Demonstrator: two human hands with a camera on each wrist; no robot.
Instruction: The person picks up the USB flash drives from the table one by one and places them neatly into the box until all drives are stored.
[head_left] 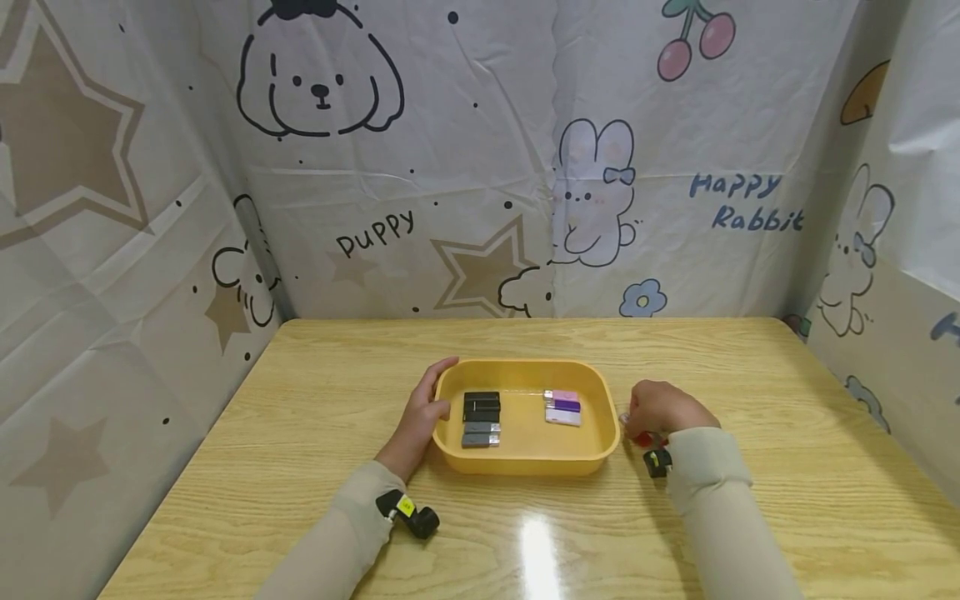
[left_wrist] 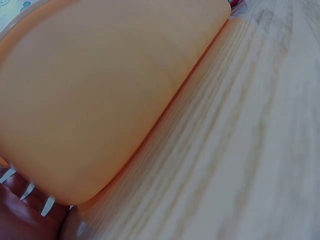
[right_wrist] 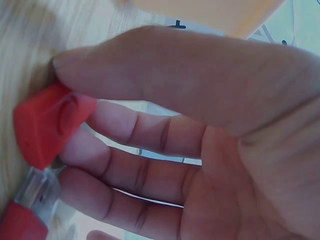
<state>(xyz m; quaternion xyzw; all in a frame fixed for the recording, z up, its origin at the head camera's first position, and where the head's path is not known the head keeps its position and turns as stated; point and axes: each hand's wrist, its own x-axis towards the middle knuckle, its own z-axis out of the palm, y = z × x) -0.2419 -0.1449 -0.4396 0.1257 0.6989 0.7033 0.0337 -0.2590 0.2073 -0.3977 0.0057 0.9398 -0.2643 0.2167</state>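
A yellow plastic basin (head_left: 525, 466) stands on the table. My left hand (head_left: 412, 423) grips its left end, thumb over the rim and fingers along the outside; the basin's wall (left_wrist: 105, 95) fills much of the left wrist view. Inside, black flash drives (head_left: 482, 407) and grey flash drives (head_left: 480, 433) lie in a column at left. Pink, purple and white flash drives (head_left: 563, 407) lie at right. Just right of the basin, my right hand (head_left: 667, 408) pinches a red flash drive (right_wrist: 50, 120) between thumb and fingertips, at the tabletop. A second red piece (right_wrist: 22, 222) with a shiny end lies beside it.
The wooden table (head_left: 337, 367) reaches the patterned cloth (head_left: 450, 167) hung behind and at both sides. Small cameras are strapped to the left wrist (head_left: 408, 512) and right wrist (head_left: 657, 463).
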